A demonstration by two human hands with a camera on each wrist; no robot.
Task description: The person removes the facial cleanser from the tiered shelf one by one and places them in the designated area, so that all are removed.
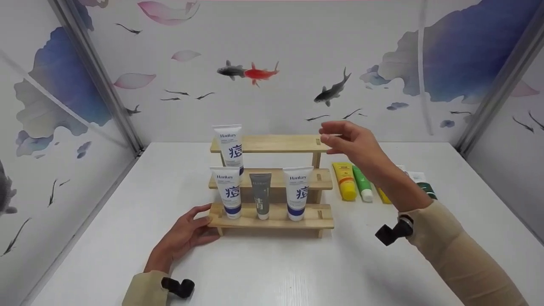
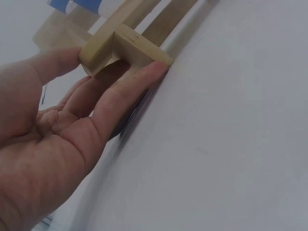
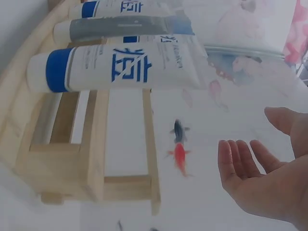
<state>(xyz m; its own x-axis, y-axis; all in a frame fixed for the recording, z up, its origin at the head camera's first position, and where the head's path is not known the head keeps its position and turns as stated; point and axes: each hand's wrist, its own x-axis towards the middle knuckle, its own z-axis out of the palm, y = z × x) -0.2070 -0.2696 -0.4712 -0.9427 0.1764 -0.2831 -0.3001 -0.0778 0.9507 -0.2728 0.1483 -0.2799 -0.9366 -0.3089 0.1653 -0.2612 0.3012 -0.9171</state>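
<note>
A three-tier wooden rack (image 1: 272,223) stands on the table. My left hand (image 1: 185,233) grips the left end of its lowest shelf, and in the left wrist view the thumb and fingers close around the wooden corner (image 2: 127,45). On the bottom tier stand a white cream tube (image 1: 229,193) at left, a grey tube (image 1: 260,195) in the middle and another white tube (image 1: 298,193) at right. One more white tube (image 1: 229,144) stands higher up at left. My right hand (image 1: 355,142) hovers by the top shelf's right end, fingers loosely bent, holding nothing; the right wrist view shows it apart from the rack.
Right of the rack lie a yellow tube (image 1: 344,180), a green tube (image 1: 362,182) and further tubes, partly hidden behind the right forearm. Printed wall panels (image 1: 293,34) with fish and petals enclose the white table (image 1: 263,272) at the back and sides.
</note>
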